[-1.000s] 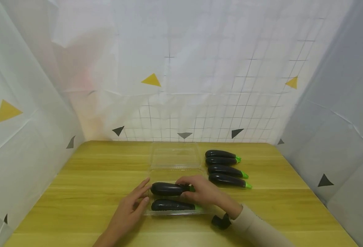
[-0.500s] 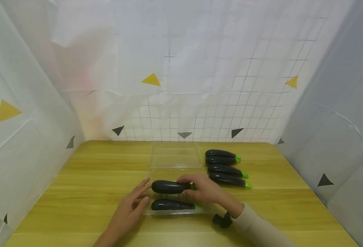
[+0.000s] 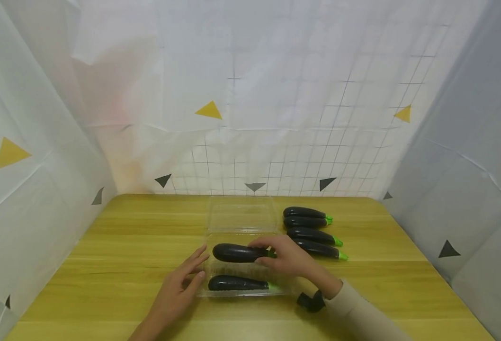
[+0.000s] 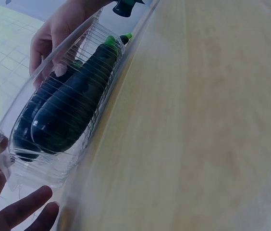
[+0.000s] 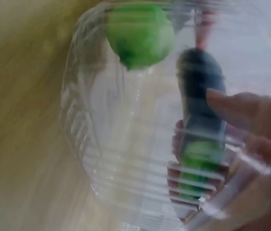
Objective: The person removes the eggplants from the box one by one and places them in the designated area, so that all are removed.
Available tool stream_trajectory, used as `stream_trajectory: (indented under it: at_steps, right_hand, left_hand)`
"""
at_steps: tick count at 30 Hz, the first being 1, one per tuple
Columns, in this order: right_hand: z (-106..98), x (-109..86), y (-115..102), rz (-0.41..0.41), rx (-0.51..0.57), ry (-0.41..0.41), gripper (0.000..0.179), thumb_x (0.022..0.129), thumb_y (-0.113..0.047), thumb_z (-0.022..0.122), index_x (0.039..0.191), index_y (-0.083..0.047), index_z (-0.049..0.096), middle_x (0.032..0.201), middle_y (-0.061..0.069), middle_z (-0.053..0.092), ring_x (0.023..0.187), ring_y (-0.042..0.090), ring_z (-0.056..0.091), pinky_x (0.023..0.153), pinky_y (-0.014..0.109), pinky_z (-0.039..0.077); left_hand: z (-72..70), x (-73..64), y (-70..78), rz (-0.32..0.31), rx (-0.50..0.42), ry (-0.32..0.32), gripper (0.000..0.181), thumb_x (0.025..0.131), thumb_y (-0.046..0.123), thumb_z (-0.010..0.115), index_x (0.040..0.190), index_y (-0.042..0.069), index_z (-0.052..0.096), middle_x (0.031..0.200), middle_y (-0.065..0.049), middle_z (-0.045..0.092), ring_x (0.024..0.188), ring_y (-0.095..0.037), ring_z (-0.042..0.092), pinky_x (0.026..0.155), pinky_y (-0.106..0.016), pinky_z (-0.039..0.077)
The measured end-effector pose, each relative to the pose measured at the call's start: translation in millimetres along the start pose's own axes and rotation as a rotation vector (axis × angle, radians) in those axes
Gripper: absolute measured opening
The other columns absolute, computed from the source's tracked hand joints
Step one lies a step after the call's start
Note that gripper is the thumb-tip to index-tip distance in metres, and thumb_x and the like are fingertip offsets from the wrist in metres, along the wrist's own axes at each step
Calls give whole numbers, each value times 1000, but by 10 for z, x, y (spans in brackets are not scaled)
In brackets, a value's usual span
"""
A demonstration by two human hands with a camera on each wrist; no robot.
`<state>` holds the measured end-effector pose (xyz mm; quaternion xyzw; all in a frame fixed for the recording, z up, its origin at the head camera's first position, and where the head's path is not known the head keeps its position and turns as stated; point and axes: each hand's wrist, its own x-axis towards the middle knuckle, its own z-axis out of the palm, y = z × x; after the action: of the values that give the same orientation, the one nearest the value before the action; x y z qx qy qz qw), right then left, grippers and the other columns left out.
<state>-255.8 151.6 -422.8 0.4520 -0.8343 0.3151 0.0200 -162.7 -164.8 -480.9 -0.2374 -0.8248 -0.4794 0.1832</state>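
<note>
In the head view my right hand (image 3: pixel 288 255) pinches a dark eggplant (image 3: pixel 235 253) near its green stem end, thumb in front and fingers behind. This eggplant is over the clear plastic clamshell box (image 3: pixel 246 294), its round end pointing left. A second eggplant (image 3: pixel 237 282) lies along the box's near side. My left hand (image 3: pixel 175 289) is at the box's left end, fingers loosely extended and touching its edge. Through the box wall, the left wrist view shows both eggplants, the nearer eggplant (image 4: pixel 70 108) in front. The right wrist view is blurred; the held eggplant (image 5: pixel 200 89) shows beside my thumb.
Several more eggplants (image 3: pixel 314 235) lie in a stack of rows right of the box, green stems pointing right. The box's lid (image 3: pixel 242 213) lies folded back on the wooden table (image 3: pixel 139 237). White sheeting (image 3: pixel 276 94) encloses the table's back and sides.
My right hand has moved the held eggplant away from me and slightly right, widening the gap to the near eggplant. My left hand has stayed at the box's left end.
</note>
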Motion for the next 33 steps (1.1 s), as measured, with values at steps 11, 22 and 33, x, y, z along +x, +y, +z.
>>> stream_trajectory:
  at_steps: [11,22,33]
  right_hand:
    - [-45,-26,33,30,40,0,38,96,-14,78,133,-10,69,124,0,72,107,12,67,79,31,57]
    - [-49,-32,57,3,53,1,36,97,-15,76,133,-11,69,125,-1,72,106,11,67,79,32,58]
    - [-89,-71,70,30,64,27,37,98,-19,76,134,-14,70,125,-3,72,110,13,67,83,35,59]
  left_hand:
    - [9,-6,-13,-13,23,-2,48,104,4,63,150,4,54,160,-11,44,111,-30,69,88,-37,60]
    - [-18,1,-33,-51,28,-7,55,103,8,65,156,13,50,162,-7,41,113,-29,69,88,-37,59]
    - [-10,-7,-50,-52,13,-10,55,103,7,65,156,14,49,162,-7,41,112,-26,69,86,-35,60]
